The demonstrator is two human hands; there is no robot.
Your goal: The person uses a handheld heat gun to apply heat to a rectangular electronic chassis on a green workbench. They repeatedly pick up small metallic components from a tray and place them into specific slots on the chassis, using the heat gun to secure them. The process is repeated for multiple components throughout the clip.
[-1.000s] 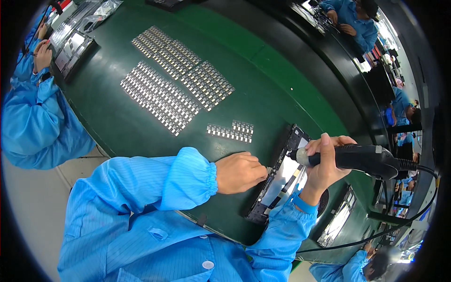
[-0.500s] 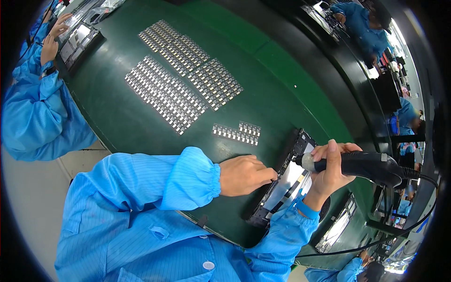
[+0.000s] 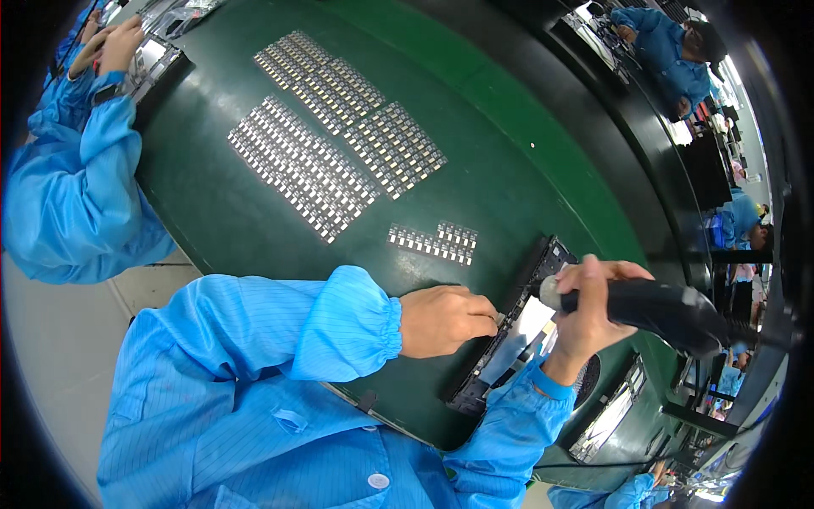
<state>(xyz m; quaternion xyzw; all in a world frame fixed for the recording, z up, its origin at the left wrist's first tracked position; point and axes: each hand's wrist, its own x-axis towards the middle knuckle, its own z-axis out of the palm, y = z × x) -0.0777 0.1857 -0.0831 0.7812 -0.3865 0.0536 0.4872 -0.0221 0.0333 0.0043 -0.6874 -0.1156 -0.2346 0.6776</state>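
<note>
My right hand grips a black corded electric screwdriver, its body smeared by motion. The pale nose of the screwdriver is over the far part of a long black-framed device with a shiny white panel. I cannot make out the bit's tip. My left hand lies at the device's left long edge, fingers curled in and fingertips pressed to the frame. The device lies slantwise on the green table, partly covered by my right hand and forearm.
Several sheets of small black-and-white pieces lie on the green table, with a smaller strip nearer my left hand. Another framed panel is at the right. At the far left, a co-worker's hands are over a similar device.
My right hand and the screwdriver have shifted slightly left, the tool's rear dipping a little. My left hand stays at the frame. The co-worker's hands moved up and to the right.
</note>
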